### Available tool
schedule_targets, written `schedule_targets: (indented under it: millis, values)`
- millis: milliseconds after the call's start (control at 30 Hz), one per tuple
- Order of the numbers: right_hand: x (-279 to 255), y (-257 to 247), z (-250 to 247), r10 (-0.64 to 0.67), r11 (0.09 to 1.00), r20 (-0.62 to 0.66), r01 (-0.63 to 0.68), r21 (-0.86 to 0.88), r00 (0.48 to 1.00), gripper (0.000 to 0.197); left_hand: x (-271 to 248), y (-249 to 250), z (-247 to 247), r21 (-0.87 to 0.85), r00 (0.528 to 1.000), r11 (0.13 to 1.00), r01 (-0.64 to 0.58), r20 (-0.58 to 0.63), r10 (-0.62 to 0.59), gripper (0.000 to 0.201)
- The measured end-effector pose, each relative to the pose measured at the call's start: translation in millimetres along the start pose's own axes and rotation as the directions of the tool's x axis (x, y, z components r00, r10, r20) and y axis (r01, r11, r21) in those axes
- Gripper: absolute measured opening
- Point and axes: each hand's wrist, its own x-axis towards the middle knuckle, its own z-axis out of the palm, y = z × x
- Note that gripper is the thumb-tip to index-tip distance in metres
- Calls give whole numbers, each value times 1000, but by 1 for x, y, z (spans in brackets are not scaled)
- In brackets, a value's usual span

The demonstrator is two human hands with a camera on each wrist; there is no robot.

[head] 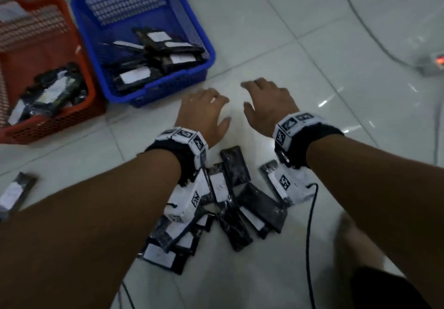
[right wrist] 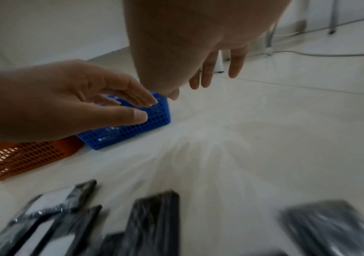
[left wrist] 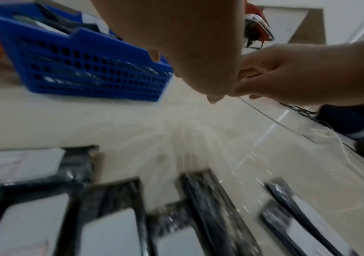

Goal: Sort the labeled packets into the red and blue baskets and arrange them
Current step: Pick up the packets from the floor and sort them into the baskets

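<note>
A pile of black packets with white labels (head: 228,203) lies on the tiled floor under my wrists; it shows blurred in the wrist views as packets (left wrist: 110,216) and packets (right wrist: 150,221). My left hand (head: 204,109) and right hand (head: 264,102) hover side by side over bare floor beyond the pile, fingers loosely spread, holding nothing. The blue basket (head: 144,34) sits just beyond my left hand with several packets inside. The red basket (head: 36,68) stands to its left, also holding packets.
One stray packet (head: 16,191) lies at the far left on the floor. A grey cable (head: 360,25) runs to a power strip with a red light (head: 437,63) at the right. A black cord (head: 310,224) trails beside the pile.
</note>
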Motion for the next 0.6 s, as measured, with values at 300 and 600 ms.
schedule_targets:
  millis: [300, 600]
  values:
    - [-136, 61, 45, 506, 829, 250, -545, 122, 825, 36, -50, 75, 54, 99, 862, 954, 283, 409, -299, 78]
    - [-136, 67, 70, 523, 749, 287, -594, 293, 802, 40, -44, 96, 70, -13, 919, 990, 142, 373, -127, 72]
